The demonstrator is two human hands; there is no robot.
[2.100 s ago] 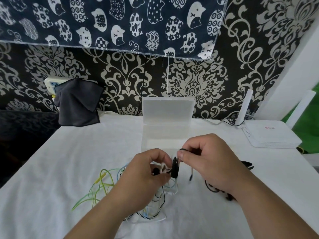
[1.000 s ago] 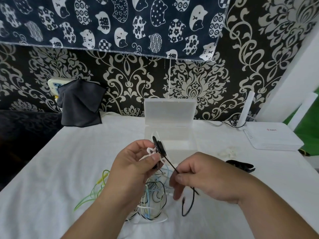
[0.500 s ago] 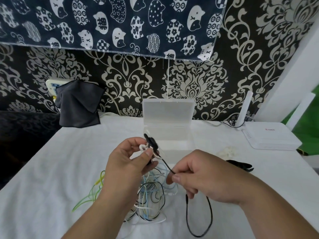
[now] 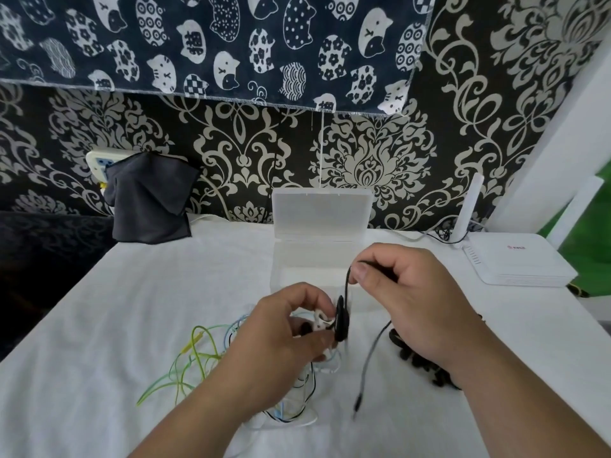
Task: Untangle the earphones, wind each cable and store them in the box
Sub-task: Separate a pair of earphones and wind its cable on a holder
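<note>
My left hand [image 4: 284, 338] grips a small coil of black earphone cable [image 4: 341, 320] together with white earbuds, just in front of the clear plastic box [image 4: 317, 256], whose lid stands open. My right hand [image 4: 406, 299] pinches the same black cable above the coil; its free end with the plug [image 4: 358, 399] dangles down over the cloth. A tangle of green, blue, white and black cables [image 4: 198, 361] lies on the white tablecloth under my left forearm. Another black earphone bundle [image 4: 420, 361] lies partly hidden under my right wrist.
A white router [image 4: 519, 259] with an upright antenna sits at the right rear. A dark grey cloth [image 4: 148, 200] hangs over a wall socket at the left rear. Patterned wallpaper and a cat-print curtain back the table.
My right hand has risen from below the coil to above it, carrying the black cable up and over. My left hand has dropped lower with the coil. The dangling tail has shortened.
</note>
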